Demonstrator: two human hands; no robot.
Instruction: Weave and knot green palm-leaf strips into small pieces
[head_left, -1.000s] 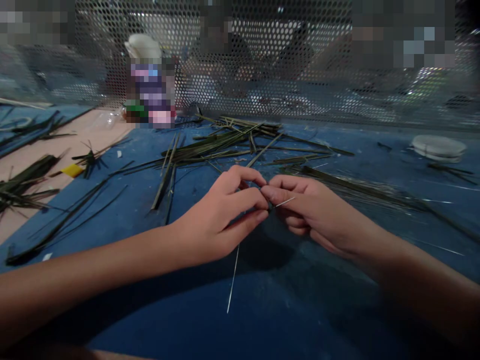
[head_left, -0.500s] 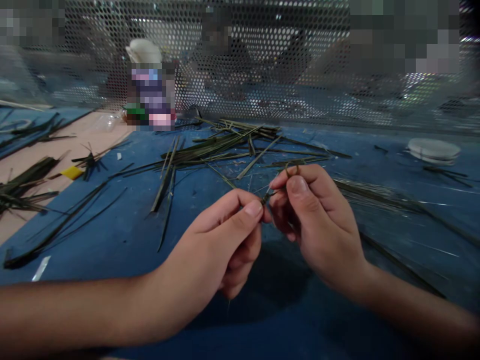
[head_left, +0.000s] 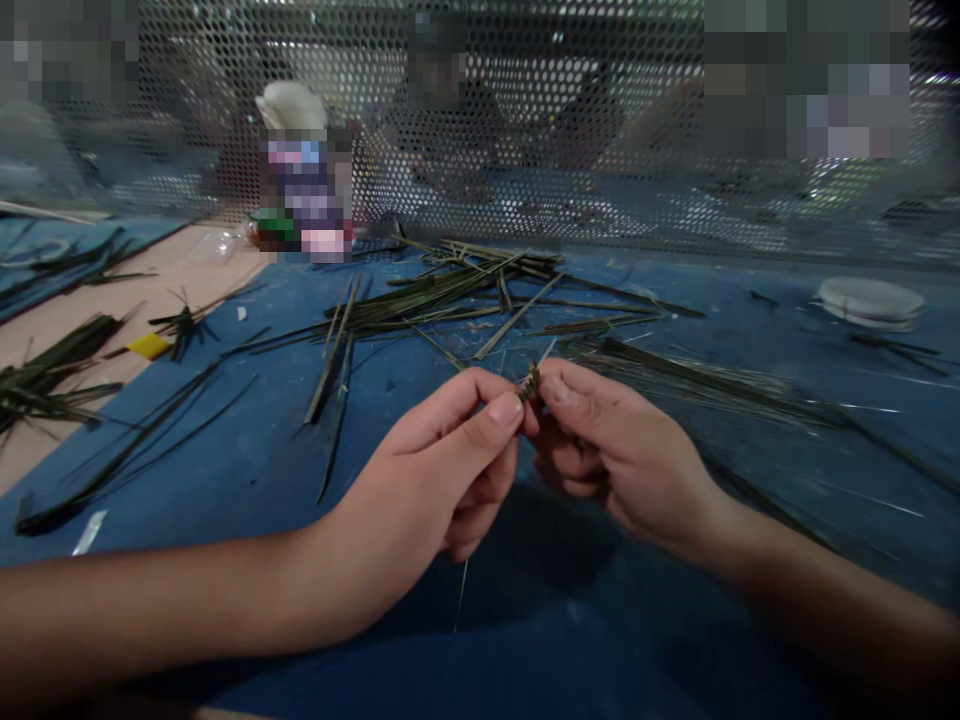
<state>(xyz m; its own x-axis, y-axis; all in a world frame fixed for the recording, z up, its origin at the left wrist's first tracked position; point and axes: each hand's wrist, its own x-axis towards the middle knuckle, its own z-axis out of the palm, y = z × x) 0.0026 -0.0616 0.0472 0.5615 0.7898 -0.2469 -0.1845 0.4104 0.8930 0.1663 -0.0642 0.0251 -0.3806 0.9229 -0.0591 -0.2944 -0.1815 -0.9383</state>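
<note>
Near the middle of the view, my left hand (head_left: 450,460) pinches a small dark green woven piece (head_left: 529,384) between thumb and forefinger. My right hand (head_left: 615,440) is closed at the other side of the same piece, its thumb and forefinger pressed together there. The fingertips of both hands almost touch, and they cover much of the piece. A thin strand (head_left: 461,595) hangs below my left hand. Behind the hands, a pile of long green strips (head_left: 435,295) lies on the blue table (head_left: 285,520).
A perforated metal screen (head_left: 525,150) stands along the back, with people dimly visible behind it. White round lids (head_left: 870,300) lie at the right. More strips (head_left: 720,385) spread on the right. A yellow piece (head_left: 149,346) and leaf bundles (head_left: 56,370) are at the left.
My right hand has lowered its thumb and forefinger onto the small piece; the loop that stood above them is no longer visible. My left hand has barely moved, and a strand now shows below it.
</note>
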